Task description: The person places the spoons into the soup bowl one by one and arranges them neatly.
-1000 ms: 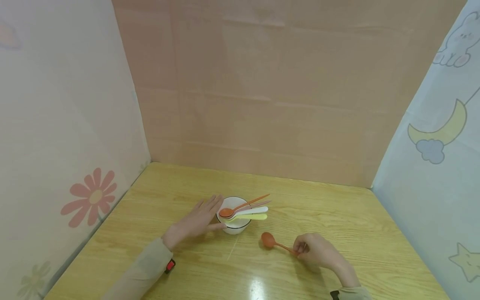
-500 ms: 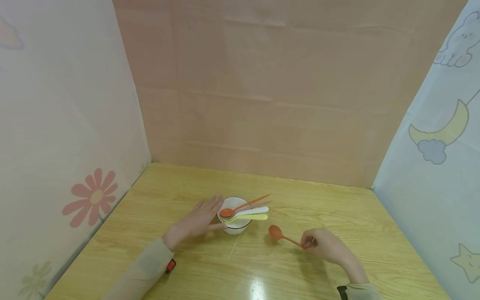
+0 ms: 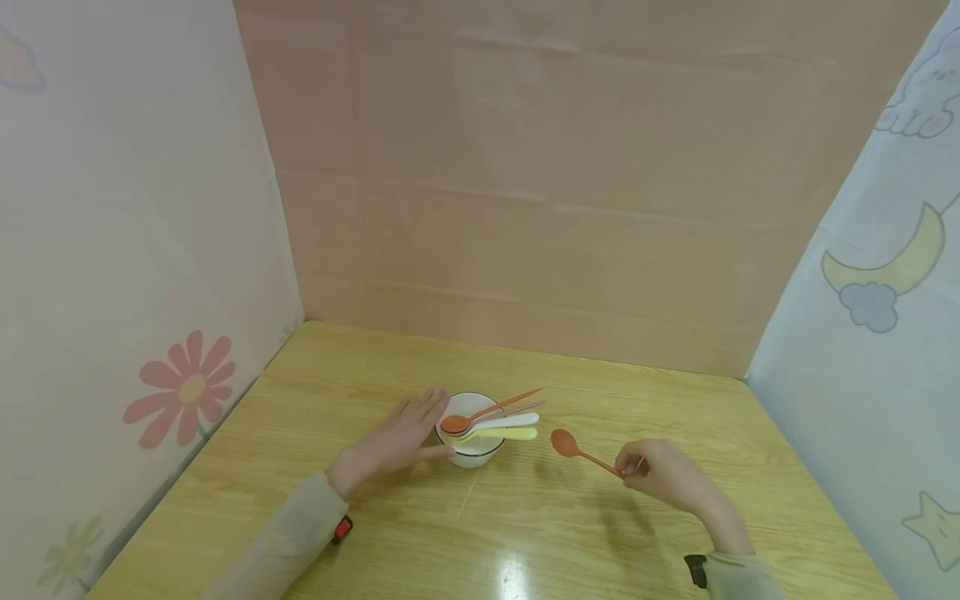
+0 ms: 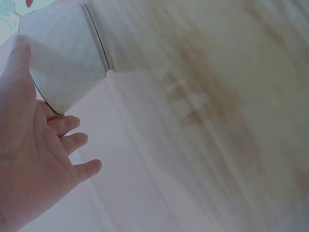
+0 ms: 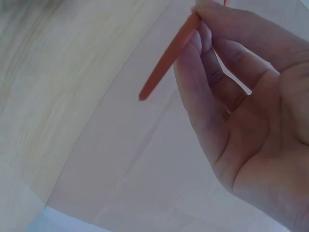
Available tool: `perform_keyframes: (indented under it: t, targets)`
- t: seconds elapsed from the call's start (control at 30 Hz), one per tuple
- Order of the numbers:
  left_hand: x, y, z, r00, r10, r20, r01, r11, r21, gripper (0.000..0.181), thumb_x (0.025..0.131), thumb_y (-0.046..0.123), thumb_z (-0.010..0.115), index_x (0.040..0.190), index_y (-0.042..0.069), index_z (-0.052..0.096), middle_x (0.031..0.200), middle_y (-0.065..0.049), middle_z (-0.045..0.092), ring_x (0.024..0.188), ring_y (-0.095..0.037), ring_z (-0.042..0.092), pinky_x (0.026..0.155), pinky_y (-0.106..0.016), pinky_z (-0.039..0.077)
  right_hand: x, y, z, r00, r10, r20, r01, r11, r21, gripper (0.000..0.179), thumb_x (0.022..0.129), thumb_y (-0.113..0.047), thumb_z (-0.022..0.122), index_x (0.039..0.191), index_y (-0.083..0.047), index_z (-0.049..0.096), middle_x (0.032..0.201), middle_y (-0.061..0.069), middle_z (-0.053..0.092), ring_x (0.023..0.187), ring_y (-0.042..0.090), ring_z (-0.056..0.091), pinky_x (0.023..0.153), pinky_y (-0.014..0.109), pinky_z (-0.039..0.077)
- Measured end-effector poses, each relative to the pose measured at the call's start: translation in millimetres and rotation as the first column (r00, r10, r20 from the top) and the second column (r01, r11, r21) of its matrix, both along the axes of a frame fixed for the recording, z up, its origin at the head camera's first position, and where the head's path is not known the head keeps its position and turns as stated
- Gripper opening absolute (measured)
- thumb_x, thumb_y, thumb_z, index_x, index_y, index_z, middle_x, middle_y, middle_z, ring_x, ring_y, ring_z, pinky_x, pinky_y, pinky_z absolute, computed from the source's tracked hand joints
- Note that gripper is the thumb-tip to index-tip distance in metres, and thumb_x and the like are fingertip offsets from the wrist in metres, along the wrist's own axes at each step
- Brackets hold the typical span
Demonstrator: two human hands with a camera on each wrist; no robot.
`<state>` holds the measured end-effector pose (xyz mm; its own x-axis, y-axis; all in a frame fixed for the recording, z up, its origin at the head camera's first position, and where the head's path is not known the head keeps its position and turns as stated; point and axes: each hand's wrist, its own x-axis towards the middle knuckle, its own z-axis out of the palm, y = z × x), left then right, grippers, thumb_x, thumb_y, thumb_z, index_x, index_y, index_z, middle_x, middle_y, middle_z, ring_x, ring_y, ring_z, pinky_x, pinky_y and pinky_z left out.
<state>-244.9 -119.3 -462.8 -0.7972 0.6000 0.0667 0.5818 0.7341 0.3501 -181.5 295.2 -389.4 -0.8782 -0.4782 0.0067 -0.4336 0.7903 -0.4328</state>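
My right hand (image 3: 670, 477) pinches the handle end of an orange spoon (image 3: 565, 443) between thumb and fingers, its bowl end toward the left. A shadow shows below the spoon, which is off the table. In the right wrist view the handle tip (image 5: 161, 67) sticks out past the fingertips. The white bowl (image 3: 472, 459) with a dark rim stands left of the spoon. Against its left side rests my left hand (image 3: 390, 442), thumb and fingers extended along it. Inside lean another orange spoon (image 3: 454, 424), a pink handle (image 3: 522, 409), a white spoon (image 3: 517, 420) and a yellow spoon (image 3: 513, 433).
The wooden table (image 3: 420, 550) ends at a tan back panel (image 3: 525, 250). A wall with a flower print (image 3: 187, 387) bounds the left side, and one with a moon print (image 3: 892, 258) bounds the right. The handles overhang the bowl's right rim.
My right hand has raised the orange spoon off the table and moved it to the right and farther back. My left hand and the bowl have stayed in place.
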Motion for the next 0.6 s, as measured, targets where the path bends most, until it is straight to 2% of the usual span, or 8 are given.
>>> perform_keyframes:
  t: [0.27,0.6]
  targets:
    - [-0.3,0.0,1.1,1.0,-0.004,0.006,0.004,1.0,0.001,0.09,0.097,0.059,0.049,0.159,0.004,0.013,0.167,-0.016,0.014,0.156,-0.034,0.013,0.123,-0.061,0.019,-4.7,2,16.5,0.999,-0.014,-0.033,0.015,1.0,0.026,0.012,0.082,-0.002,0.075,0.088,-0.011,0.07,0.08,-0.006,0.068,0.07,-0.001,0.058,0.06,0.02,0.05]
    - [0.2,0.3,2.0,1.0,-0.004,-0.012,0.004,1.0,-0.005,0.089,0.097,0.058,0.05,0.159,0.003,0.015,0.166,-0.017,0.016,0.155,-0.036,0.016,0.122,-0.061,0.021,-14.1,-8,27.6,0.997,-0.004,-0.077,0.006,1.0,0.028,0.012,0.081,-0.003,0.076,0.087,-0.011,0.07,0.079,-0.007,0.069,0.07,-0.001,0.058,0.061,0.02,0.051]
